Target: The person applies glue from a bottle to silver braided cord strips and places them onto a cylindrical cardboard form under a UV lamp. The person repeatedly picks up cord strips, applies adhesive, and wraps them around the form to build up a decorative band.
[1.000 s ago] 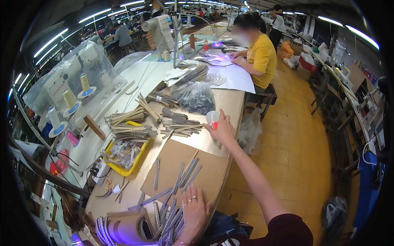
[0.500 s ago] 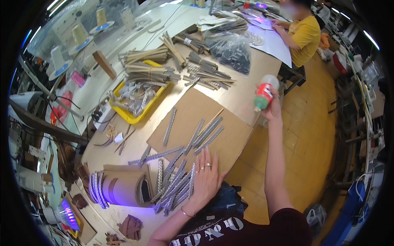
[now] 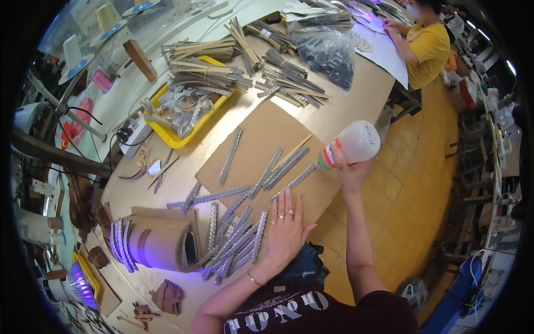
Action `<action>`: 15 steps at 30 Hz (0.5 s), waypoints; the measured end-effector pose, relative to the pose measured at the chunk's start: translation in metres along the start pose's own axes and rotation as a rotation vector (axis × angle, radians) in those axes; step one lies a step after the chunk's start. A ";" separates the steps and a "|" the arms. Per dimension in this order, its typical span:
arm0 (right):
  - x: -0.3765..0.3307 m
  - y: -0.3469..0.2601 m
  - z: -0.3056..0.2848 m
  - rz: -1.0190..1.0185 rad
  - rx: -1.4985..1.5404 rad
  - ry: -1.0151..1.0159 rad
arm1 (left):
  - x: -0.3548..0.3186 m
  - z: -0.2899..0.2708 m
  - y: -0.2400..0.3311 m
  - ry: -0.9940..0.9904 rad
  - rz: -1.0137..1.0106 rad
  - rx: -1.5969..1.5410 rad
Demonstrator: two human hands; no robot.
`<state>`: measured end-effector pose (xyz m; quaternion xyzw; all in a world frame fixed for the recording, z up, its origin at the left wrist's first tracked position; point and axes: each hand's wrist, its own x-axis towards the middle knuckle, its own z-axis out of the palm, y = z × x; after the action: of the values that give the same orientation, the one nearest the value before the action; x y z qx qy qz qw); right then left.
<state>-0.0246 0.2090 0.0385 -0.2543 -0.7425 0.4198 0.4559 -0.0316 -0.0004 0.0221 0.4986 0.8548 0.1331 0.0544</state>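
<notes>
My right hand [image 3: 353,170] is wrapped round a squeeze bottle [image 3: 359,143] with a cloudy body, red-and-white label and green neck. The bottle is tilted, its neck down at the far end of a narrow grey strip [image 3: 295,182] on a sheet of cardboard [image 3: 256,125]. Whether anything comes out is hidden. My left hand [image 3: 285,231] lies flat, fingers stretched out, its fingertips at the near end of that strip. Several more grey strips [image 3: 286,167] lie beside it on the cardboard. A heap of braided silvery strips [image 3: 236,245] lies left of my left hand.
A brown rolled piece [image 3: 161,245] with braided strips over it lies at the left. Behind are a yellow tray [image 3: 178,142] of bagged pieces, bundled strips [image 3: 203,75] and a plastic bag of dark pieces [image 3: 325,53]. A person in yellow [image 3: 428,53] works at the far end.
My right hand has brought the bottle down and left, from beyond the table edge to the strip's far end, tipping it further. My left hand stays nearly in place. The view has shifted slightly.
</notes>
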 end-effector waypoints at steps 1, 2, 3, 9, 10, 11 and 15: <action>-0.001 -0.001 0.003 -0.003 -0.026 0.004 | 0.000 0.000 0.000 -0.011 0.001 -0.012; -0.002 -0.002 0.006 -0.007 -0.052 0.007 | 0.001 -0.001 -0.001 -0.010 0.001 -0.016; -0.003 -0.002 0.008 -0.008 -0.076 0.010 | 0.001 -0.001 -0.001 -0.012 -0.001 -0.016; -0.012 -0.006 0.011 -0.073 -0.142 -0.079 | 0.001 -0.002 -0.002 0.000 0.014 0.011; -0.016 -0.007 0.013 -0.065 -0.114 -0.077 | 0.001 -0.002 -0.001 -0.010 0.012 0.005; -0.024 -0.009 0.017 -0.057 -0.086 -0.075 | 0.001 -0.002 -0.001 -0.009 0.011 0.005; -0.036 -0.011 0.023 -0.190 -0.135 -0.139 | 0.001 -0.001 -0.002 0.001 0.010 0.005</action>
<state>-0.0286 0.1667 0.0261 -0.1834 -0.8195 0.3403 0.4230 -0.0342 -0.0003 0.0230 0.5029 0.8527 0.1315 0.0520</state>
